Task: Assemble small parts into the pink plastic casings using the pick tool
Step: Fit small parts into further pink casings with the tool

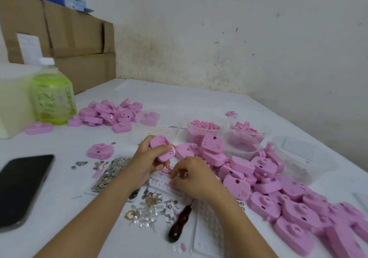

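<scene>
My left hand [146,161] grips a pink plastic casing [162,150] just above the table, its face side turned up. My right hand [194,176] rests fingers-down on a white perforated tray [161,182], pinching at small pink parts; what it holds is too small to tell. The pick tool [179,223], with a dark wooden handle, lies on the table below my right wrist, not held. A big pile of pink casings [278,188] stretches along the right. Small metal and clear parts [151,208] are scattered in front of me.
A second heap of casings [109,114] lies at the back left beside a green bottle [52,94]. A black phone [22,188] sits at the left edge. Clear tubs of pink bits [205,130] stand behind my hands. Cardboard boxes [59,38] are stacked against the wall.
</scene>
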